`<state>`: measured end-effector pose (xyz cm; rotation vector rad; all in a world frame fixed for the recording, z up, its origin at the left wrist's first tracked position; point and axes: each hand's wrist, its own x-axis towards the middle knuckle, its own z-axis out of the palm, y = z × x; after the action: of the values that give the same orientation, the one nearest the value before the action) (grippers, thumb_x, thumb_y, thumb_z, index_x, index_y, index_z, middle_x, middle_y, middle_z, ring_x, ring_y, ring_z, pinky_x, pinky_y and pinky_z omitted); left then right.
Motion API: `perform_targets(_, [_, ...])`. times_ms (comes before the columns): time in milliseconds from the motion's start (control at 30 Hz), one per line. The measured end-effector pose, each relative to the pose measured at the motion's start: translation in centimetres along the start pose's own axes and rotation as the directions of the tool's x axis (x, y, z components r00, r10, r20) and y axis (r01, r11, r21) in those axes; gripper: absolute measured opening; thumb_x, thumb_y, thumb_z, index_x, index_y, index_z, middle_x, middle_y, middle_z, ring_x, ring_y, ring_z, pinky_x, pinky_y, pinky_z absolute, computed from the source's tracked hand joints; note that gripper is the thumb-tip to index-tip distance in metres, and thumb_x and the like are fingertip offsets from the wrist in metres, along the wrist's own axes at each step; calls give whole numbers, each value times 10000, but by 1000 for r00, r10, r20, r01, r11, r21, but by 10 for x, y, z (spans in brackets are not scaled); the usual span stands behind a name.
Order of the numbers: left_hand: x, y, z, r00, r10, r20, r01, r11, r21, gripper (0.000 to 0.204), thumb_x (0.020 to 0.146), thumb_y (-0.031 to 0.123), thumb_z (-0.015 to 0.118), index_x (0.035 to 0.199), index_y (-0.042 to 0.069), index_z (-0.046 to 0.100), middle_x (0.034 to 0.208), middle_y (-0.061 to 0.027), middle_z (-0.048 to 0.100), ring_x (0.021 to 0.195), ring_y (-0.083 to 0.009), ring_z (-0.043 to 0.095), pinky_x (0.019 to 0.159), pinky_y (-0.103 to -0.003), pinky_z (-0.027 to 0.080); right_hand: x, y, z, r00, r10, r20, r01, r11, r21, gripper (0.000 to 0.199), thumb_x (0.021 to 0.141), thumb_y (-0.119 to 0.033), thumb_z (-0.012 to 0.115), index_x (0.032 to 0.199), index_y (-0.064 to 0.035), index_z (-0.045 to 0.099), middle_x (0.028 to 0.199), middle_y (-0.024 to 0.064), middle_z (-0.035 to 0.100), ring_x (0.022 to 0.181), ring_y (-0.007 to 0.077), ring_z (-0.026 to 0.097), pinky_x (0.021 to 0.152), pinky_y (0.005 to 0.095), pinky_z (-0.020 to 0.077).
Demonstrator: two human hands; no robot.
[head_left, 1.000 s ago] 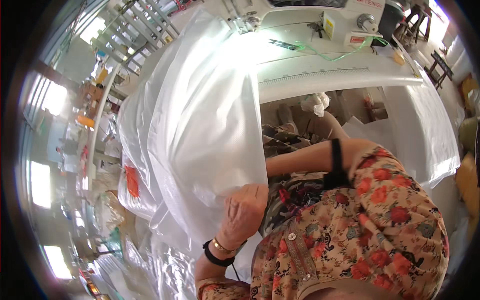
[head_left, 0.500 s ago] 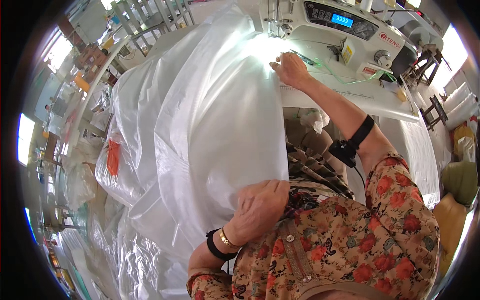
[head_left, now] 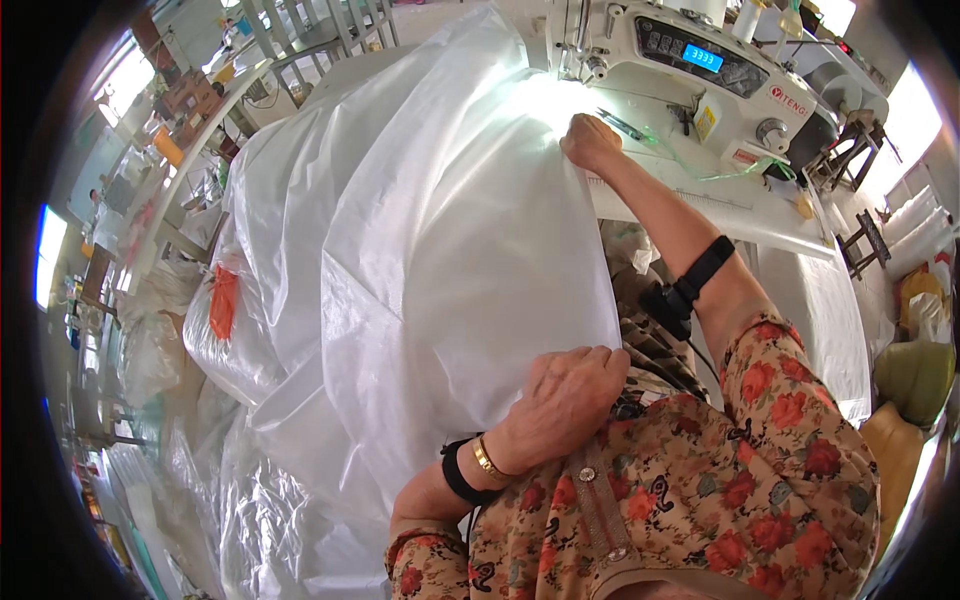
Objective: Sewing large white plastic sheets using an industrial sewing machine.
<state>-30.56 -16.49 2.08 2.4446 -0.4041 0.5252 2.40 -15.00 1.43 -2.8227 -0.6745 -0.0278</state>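
A large white, shiny plastic sheet (head_left: 500, 260) lies in folds over the table and down toward my lap. My left hand (head_left: 568, 390) is closed on its right edge near my waist. My right hand (head_left: 592, 146) pinches the far part of the same edge, just in front of the sewing machine (head_left: 640, 50). The needle area is lost in the bright glare of the machine's lamp, so how the sheet lies there cannot be made out. Beside the right hand rests a slim dark tool (head_left: 622, 124), too small to name surely.
Green thread (head_left: 690, 170) trails over the machine bed. Left of the sheet, an orange-red strip (head_left: 223, 302) lies by clear plastic bundles (head_left: 270, 500). A grey metal rack (head_left: 300, 40) stands beyond the table. At the right are a dark stool (head_left: 868, 240) and stuffed sacks (head_left: 915, 380).
My left hand has moved right and slightly up, carrying the sheet's near edge along. My right hand has shifted a little right and toward me, its fingers now more tightly closed.
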Motion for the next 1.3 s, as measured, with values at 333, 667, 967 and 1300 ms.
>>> perform_targets(333, [-9, -9, 19, 999, 40, 30, -41, 997, 61, 77, 745, 84, 555, 795, 50, 508, 742, -67, 565, 727, -265, 628, 605, -361, 484, -26, 3, 5, 961, -250, -119, 223, 954, -200, 150, 791, -96, 545, 854, 0, 642, 835, 215, 678, 829, 364, 679, 716, 445, 539])
perform_targets(667, [-20, -24, 31, 995, 98, 17, -99, 988, 122, 88, 752, 82, 548, 833, 66, 520, 761, -50, 554, 758, -226, 620, 671, -357, 483, -28, -15, -8, 945, -323, 56, 317, 857, -406, 201, 744, -60, 600, 933, -57, 668, 911, 121, 689, 913, 255, 678, 739, 343, 537])
perform_targets(967, [3, -37, 24, 998, 35, 49, -42, 988, 148, 119, 708, 30, 568, 802, 30, 495, 729, -99, 548, 729, -272, 618, 625, -371, 498, 3, -17, 0, 919, -394, 2, 362, 842, -399, 176, 706, -23, 618, 877, -39, 661, 882, 141, 686, 870, 275, 678, 671, 368, 531])
perform_targets(1300, [15, -24, 25, 1000, 2, 27, -5, 994, 109, 101, 720, 22, 569, 796, 16, 501, 735, -115, 571, 740, -285, 629, 635, -379, 507, -37, -10, -2, 982, -174, -70, 155, 963, -223, 102, 752, -27, 606, 826, -38, 674, 819, 137, 695, 795, 286, 696, 665, 360, 538])
